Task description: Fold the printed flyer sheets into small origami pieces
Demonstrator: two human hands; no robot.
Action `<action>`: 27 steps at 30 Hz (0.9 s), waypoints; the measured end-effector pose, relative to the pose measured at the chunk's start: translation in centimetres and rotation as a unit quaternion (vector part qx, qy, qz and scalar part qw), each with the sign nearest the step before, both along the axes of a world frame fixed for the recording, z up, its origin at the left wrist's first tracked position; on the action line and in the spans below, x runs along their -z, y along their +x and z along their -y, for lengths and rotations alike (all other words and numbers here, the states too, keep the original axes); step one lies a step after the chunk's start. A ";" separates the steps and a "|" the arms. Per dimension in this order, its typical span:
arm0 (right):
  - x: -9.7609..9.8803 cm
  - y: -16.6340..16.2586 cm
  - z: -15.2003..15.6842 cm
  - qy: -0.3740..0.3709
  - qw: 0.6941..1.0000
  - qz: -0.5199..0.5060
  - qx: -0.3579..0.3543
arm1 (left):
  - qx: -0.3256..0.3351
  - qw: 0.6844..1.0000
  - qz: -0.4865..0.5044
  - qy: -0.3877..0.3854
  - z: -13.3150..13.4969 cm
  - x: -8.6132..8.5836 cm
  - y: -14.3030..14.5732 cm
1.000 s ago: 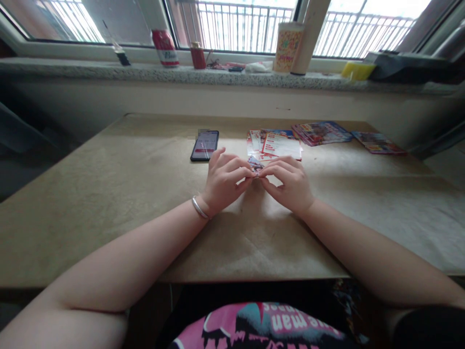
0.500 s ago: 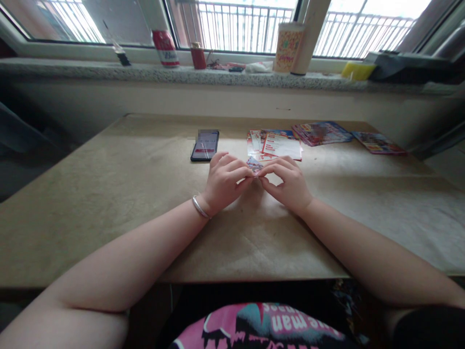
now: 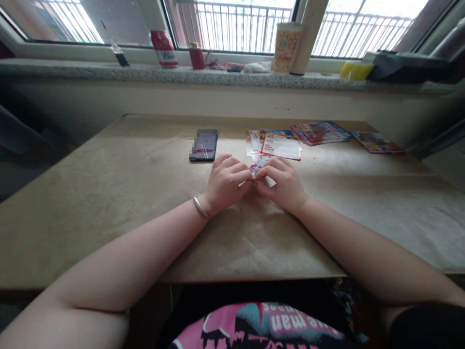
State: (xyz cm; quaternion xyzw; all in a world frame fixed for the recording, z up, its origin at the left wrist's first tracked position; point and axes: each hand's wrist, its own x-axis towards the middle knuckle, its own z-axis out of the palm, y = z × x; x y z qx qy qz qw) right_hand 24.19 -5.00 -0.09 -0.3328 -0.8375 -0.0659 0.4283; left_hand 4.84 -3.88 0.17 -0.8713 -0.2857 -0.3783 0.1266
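Observation:
Between my two hands, over the middle of the table, is a small colourful printed piece of paper (image 3: 256, 166). My left hand (image 3: 228, 184), with a silver bangle on its wrist, pinches its near edge between thumb and fingers. From the other side, my right hand (image 3: 282, 185) pinches the same piece, fingertips almost touching the left ones. Fingers hide most of it, so its full shape cannot be made out. Just beyond my right hand lie several overlapping printed sheets (image 3: 280, 145), white and orange on top.
A phone (image 3: 205, 146) lies beyond my left hand. Colourful printed cards form a pile (image 3: 321, 132) and a smaller stack (image 3: 378, 143) at the back right. On the windowsill stand a red and white can (image 3: 164, 49), a red lighter-like object (image 3: 196, 57) and a patterned cup (image 3: 286, 48).
My right hand has shifted slightly left and its fingers have curled in closer to the left hand. The paper now tilts differently, with more of it covered by the right fingers.

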 end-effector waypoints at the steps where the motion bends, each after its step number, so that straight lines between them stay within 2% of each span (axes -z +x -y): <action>1: 0.0 0.0 0.0 0.004 1.000 0.003 0.002 | 0.003 1.000 0.002 0.005 0.0 0.0 0.0; 7: 0.0 0.4 -0.1 0.015 0.999 0.016 0.027 | -0.009 1.000 0.010 0.012 0.1 0.0 -0.1; 16: -0.2 1.1 -0.4 -0.015 0.997 0.039 0.067 | -0.027 1.000 0.003 0.012 0.0 0.0 -0.2; 27: 0.2 1.3 -0.6 -0.013 0.995 0.061 0.080 | -0.029 0.999 -0.010 -0.009 -0.2 0.0 -0.3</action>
